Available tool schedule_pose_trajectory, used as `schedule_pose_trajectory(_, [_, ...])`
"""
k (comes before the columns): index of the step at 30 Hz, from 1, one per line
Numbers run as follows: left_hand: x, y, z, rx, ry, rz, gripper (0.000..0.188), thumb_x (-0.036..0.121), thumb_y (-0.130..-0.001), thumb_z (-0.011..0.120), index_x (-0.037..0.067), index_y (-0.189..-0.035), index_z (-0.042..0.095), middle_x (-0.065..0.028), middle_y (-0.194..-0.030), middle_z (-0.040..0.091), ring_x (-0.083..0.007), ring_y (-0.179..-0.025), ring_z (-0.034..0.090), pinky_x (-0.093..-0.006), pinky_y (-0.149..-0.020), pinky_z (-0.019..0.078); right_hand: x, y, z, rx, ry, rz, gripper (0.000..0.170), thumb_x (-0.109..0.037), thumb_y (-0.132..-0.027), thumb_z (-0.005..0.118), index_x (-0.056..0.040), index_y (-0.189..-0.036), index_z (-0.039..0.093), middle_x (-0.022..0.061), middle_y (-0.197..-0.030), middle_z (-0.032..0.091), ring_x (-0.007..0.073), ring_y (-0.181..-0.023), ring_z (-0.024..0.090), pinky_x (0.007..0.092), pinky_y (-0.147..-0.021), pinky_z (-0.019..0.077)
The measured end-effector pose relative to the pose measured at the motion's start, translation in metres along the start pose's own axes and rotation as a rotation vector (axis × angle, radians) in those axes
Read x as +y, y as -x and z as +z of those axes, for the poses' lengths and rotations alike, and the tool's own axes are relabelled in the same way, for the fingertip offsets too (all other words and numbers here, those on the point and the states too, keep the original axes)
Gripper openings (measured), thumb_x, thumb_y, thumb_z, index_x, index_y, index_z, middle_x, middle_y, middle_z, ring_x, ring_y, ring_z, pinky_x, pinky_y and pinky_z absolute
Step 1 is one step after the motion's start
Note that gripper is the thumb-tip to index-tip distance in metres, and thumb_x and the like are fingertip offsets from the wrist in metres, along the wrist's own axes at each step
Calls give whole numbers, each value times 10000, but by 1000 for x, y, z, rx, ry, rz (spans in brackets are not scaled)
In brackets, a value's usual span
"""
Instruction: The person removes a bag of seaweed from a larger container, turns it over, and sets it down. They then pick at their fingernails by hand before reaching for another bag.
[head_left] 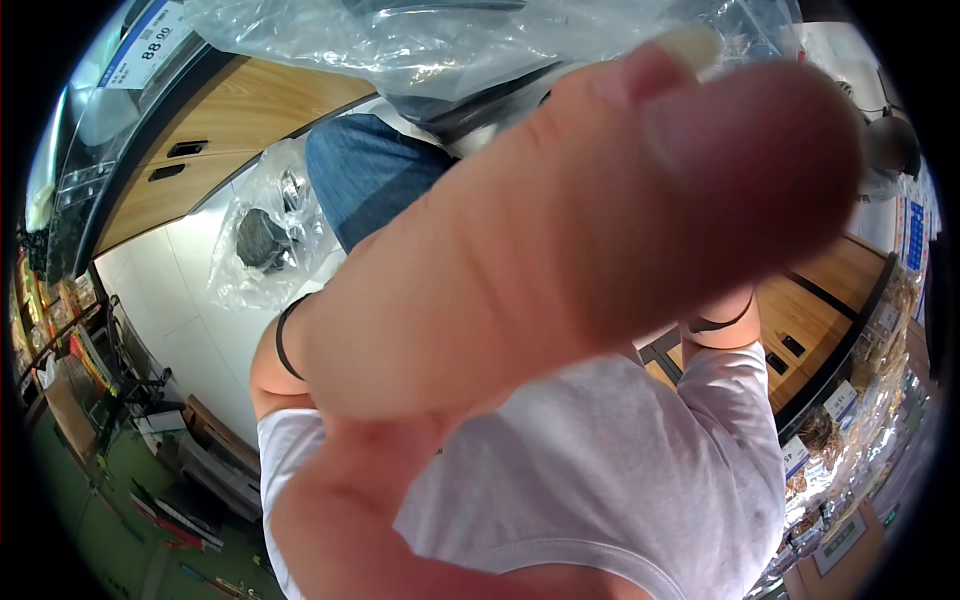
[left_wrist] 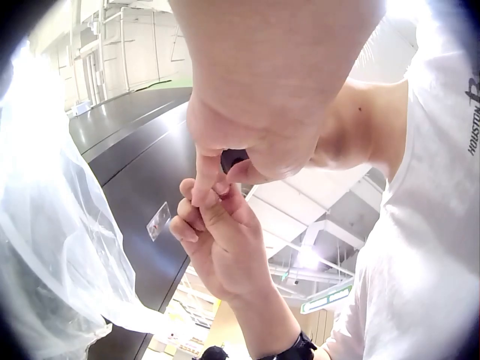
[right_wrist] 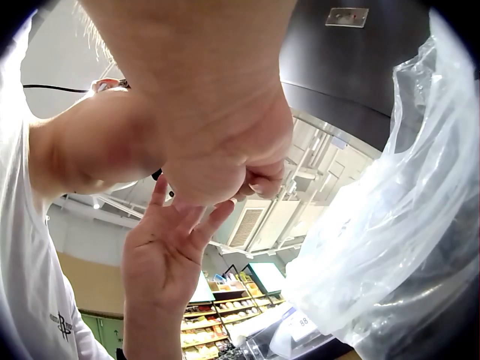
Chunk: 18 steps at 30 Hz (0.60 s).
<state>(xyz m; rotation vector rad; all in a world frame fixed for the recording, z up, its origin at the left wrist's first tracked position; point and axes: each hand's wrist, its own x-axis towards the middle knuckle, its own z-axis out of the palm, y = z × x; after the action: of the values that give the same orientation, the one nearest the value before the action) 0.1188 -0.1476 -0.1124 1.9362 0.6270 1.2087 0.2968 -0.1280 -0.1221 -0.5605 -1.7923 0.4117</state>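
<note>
Both bare hands are raised, with their fingertips meeting close together. My left hand [left_wrist: 255, 127] fills the top of the left wrist view, its thumb and a finger beside a small dark round thing [left_wrist: 234, 157]. In that view my right hand [left_wrist: 229, 259] comes up from below, its fingers bent and its thumb at the left fingertips. The right wrist view shows my right hand [right_wrist: 225, 161] from behind and my left palm [right_wrist: 161, 259] with raised fingers. Large blurred fingers [head_left: 560, 220] cross the head view very near the lens. I cannot tell what the fingertips hold.
Clear plastic sheeting [right_wrist: 397, 240] hangs in front. Wooden cabinets [head_left: 230, 120] stand at the left, and a clear bag [head_left: 265, 235] with dark contents lies on the pale floor. Packaged goods [head_left: 850, 430] with price cards line the right. Stocked shelves [right_wrist: 225, 315] stand farther back.
</note>
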Motion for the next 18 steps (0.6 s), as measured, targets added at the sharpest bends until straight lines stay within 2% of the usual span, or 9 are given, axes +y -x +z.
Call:
schedule_pose_trajectory(7, [-1, 2, -3, 20, 20, -57, 925, -207, -807, 498, 250, -1490, 74, -239, -1525, 120, -442, -1317, 342, -349, -850, 575, -3, 2, -11, -116, 131, 56, 134, 29, -716, 591, -73, -742, 509, 97, -817, 554, 250, -686, 528, 336, -626, 452])
schedule_pose_trajectory(18, [1, 9, -11, -11, 69, -51, 946, -219, -794, 504, 267, -1487, 80, -237, -1526, 106, -455, -1314, 339, -368, -848, 577, -32, 20, -28, -349, 484, 285, 279, 146, -682, 575, -71, -541, 469, 101, -807, 591, 206, -720, 541, 324, -689, 467])
